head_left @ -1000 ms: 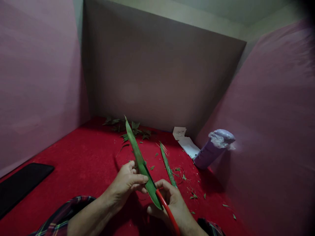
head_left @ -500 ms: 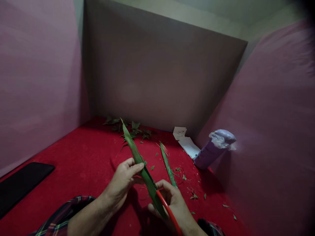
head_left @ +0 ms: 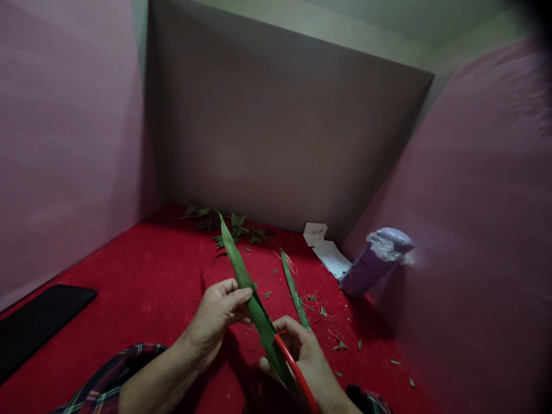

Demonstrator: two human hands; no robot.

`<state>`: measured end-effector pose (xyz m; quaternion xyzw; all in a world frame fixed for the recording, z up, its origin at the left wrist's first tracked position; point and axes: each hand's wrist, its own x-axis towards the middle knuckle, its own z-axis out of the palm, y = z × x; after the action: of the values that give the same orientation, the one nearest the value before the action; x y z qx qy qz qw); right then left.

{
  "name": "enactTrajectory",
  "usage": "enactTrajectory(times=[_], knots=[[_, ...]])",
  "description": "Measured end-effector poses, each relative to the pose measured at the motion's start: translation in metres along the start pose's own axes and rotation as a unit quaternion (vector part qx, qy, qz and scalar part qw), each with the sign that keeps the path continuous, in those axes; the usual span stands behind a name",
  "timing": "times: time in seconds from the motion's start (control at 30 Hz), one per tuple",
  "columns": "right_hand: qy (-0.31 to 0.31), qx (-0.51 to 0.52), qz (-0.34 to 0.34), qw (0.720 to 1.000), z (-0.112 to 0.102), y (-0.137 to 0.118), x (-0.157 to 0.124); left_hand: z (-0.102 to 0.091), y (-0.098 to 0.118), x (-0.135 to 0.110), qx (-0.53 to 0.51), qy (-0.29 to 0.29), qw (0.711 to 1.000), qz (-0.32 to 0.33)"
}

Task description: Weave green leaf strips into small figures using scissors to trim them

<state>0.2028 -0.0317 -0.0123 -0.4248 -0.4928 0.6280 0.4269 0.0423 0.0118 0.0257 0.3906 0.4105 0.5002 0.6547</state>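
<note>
A long green leaf (head_left: 260,318) slants across the middle of the view, its pointed tip up and away from me. My left hand (head_left: 219,307) pinches it between thumb and fingers about halfway along. In my right hand (head_left: 302,348) is a pair of scissors (head_left: 294,368) with a red handle, lying along the leaf's right edge. The leaf's lower end passes in front of the right fingers. Most of the blades are hidden, so I cannot tell how far apart they stand. A second narrow green leaf (head_left: 295,290) lies on the red cloth (head_left: 164,287) beyond my right hand.
Leafy sprigs (head_left: 237,229) lie along the back wall. White papers (head_left: 331,259) and a purple cylinder (head_left: 373,264) topped with clear plastic are at the right. Small leaf scraps (head_left: 340,345) scatter nearby. A flat black object (head_left: 43,322) lies at left. Pink walls flank both sides.
The held leaf's upper tip has swung slightly to the right and down. Both hands and the scissors stay almost where they were.
</note>
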Motion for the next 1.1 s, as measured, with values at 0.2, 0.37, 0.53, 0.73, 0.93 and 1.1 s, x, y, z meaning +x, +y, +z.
enactTrajectory(times=[0.2,0.37,0.53,0.73,0.93,1.1], knots=[[0.012,0.012,0.007,1.000,0.002,-0.003,0.002,0.002,-0.005,-0.001,0.003,-0.019,1.000,-0.003],[0.033,0.012,-0.008,0.999,0.001,0.001,0.003,0.003,-0.009,-0.002,-0.015,-0.030,0.999,-0.015],[0.035,0.017,-0.004,0.999,0.001,0.001,0.003,0.004,-0.010,-0.002,-0.009,-0.036,0.999,-0.015],[0.036,0.015,0.002,0.999,0.002,-0.007,0.002,0.004,-0.012,-0.003,0.001,-0.060,0.998,-0.028],[0.029,0.026,-0.011,0.999,0.000,-0.004,0.000,0.005,-0.020,-0.004,0.002,-0.089,0.994,-0.065],[0.034,0.022,-0.001,0.999,0.001,-0.005,0.001,0.003,-0.019,-0.002,-0.007,-0.102,0.994,-0.047]])
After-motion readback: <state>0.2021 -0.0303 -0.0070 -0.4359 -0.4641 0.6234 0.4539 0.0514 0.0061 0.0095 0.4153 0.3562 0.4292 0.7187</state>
